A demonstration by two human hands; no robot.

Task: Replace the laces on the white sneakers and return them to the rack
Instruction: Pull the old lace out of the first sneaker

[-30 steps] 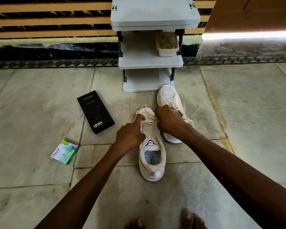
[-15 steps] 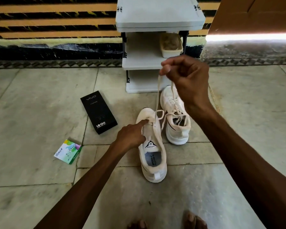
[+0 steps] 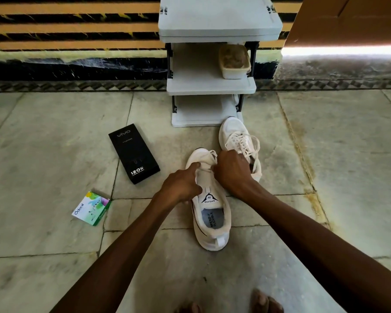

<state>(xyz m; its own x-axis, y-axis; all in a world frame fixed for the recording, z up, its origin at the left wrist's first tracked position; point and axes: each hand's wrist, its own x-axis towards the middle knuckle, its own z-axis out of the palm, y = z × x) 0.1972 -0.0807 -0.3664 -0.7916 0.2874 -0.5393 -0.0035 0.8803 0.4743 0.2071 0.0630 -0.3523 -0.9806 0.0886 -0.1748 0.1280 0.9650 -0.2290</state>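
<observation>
Reference landmark: the grey plastic three-shelf shoe rack (image 3: pixel 211 86), which stands against the striped wall.

A white fabric sneaker with a black tongue logo (image 3: pixel 212 231) lies on the stone-slab floor (image 3: pixel 325 177) in front of the rack and well clear of it, with its toe towards the rack. A second white sneaker, fully laced (image 3: pixel 234 134), stands between the logo sneaker and the rack. Its toe is just beside the right corner of the rack's bottom shelf; contact cannot be determined.

The left hand (image 3: pixel 181 186) grips the left edge of the logo sneaker's upper. Its fingers are curled and the index finger is laid forward along the eyelet row. The right hand (image 3: pixel 231 169) is closed, knuckles up, over the front eyelets. It holds the pale flat lace (image 3: pixel 209 154), which emerges at the toe. The hands are close together, with the tongue between them.

A cream rectangular plastic tub (image 3: pixel 234 62) sits at the right end of the rack's middle shelf. A black rectangular cardboard box printed "vivo" and "120W" (image 3: pixel 133 153) lies flat in front of the rack, to its left as viewed. A small green-and-white carton (image 3: pixel 91 208) lies farther from the rack on the same side.
</observation>
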